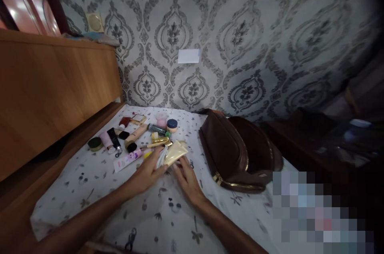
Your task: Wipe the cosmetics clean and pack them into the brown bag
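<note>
My left hand (150,171) is closed around a pale yellow, flat-ended packet or tube (175,152) and a white striped piece (162,158) beside it, whose kind I cannot make out. My right hand (189,184) has its fingers stretched out, with the tips at the lower edge of the pale yellow piece. Just beyond the hands are a gold tube (161,140) and a thin brush-like stick (156,145). A pink and white squeeze tube (128,161) lies left of my left hand. Something yellow (147,155) is partly hidden behind its fingers.
Several cosmetics are spread over the patterned white sheet (156,216), among them a dark-lidded jar (172,125), a black tube (114,140) and a round tin (95,144). An unzipped brown bag (223,146) stands right. A wooden cabinet (57,94) borders the left; a papered wall rises behind.
</note>
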{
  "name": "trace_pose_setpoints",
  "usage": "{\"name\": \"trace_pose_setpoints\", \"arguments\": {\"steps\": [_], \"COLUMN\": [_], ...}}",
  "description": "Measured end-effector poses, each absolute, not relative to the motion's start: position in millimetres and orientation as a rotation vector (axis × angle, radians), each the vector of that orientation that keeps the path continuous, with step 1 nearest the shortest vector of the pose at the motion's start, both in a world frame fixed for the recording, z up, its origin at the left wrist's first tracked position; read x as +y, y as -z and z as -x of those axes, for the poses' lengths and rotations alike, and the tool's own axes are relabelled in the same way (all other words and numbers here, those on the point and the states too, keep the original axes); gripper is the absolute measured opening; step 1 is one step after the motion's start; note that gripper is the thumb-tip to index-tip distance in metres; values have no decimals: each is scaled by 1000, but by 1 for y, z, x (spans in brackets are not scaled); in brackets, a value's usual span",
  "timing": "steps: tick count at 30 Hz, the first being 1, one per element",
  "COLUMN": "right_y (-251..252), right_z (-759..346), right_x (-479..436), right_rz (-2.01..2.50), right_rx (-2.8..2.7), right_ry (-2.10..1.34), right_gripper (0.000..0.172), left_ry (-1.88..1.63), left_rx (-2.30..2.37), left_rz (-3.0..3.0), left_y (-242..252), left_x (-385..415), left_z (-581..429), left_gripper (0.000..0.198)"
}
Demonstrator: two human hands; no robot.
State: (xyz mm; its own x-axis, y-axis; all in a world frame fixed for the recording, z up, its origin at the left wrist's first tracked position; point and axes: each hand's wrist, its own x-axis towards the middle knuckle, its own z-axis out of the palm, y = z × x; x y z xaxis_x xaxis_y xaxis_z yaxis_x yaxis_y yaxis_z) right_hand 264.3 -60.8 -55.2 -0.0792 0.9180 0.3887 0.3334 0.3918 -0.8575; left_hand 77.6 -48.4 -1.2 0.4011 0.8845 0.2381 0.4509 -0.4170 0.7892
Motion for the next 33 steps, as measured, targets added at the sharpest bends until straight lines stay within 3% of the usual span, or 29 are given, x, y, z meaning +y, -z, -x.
{"name": "trace_pose_setpoints", "arguments": {"steps": [7, 14, 22, 28, 33], "right_y": [75, 64, 55, 58, 74], "right_z": [-272, -277, -281, -283, -291], "right_x": [-48, -55, -62, -66, -55], "right_rz": [1186, 1222, 1247, 1186, 1289], "right_rx": [-1760, -1774, -1775, -2024, -2079], "right_ry": [-467, -525, -639, -573, -362], "right_gripper": [37, 35, 44, 70, 64], "left_ry": [-639, -590, -322, -217, -314], "left_rx": [1091, 1155, 1290, 1441, 1463], "left_rz": [-2191, -2348, -2615, -2694, -2671], "left_y": [2, 13, 14, 13, 9], "left_x": [-83, -80, -68, -39, -26], "left_z": [-79, -85, -97, -103, -103], "left_gripper": [36, 40, 39, 44, 49]}}
